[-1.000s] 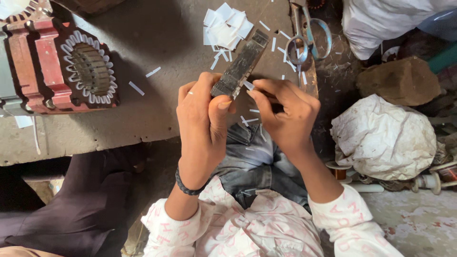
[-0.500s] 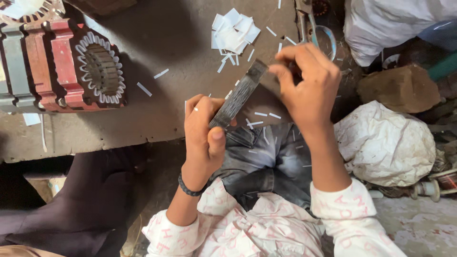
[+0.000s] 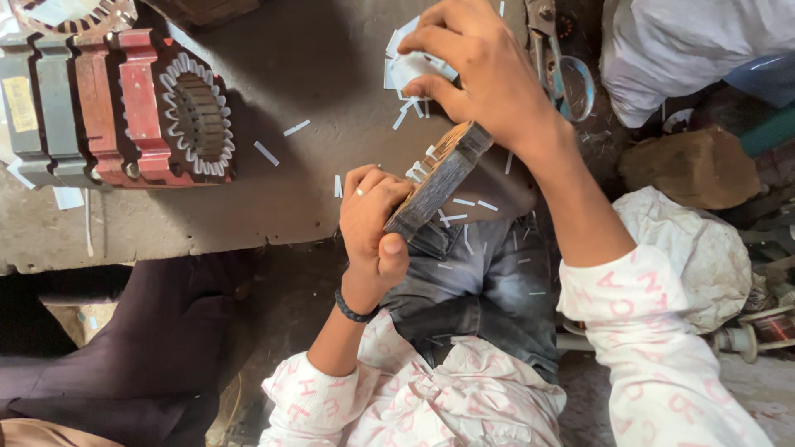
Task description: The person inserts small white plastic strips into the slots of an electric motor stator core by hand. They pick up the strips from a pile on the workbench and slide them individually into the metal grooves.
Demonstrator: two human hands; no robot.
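Seen from above, I look onto a grey, dusty tabletop [image 3: 273, 199] in a cluttered workshop, littered with short white paper strips [image 3: 296, 127] and a small heap of white paper pieces [image 3: 407, 68]. A red-and-grey motor stator with paper-lined slots [image 3: 166, 108] rests at upper left; a white cloth bundle [image 3: 704, 248] lies at right. The dark, flat laminated metal block [image 3: 439, 178] is held over the tabletop's near edge, above my lap, its long axis running diagonally from lower left to upper right. My left hand [image 3: 373, 223] has its fingers closed around the lower end; my right hand [image 3: 484, 70] reaches over the upper end, fingers curled toward the paper heap, and I cannot tell whether they grip anything.
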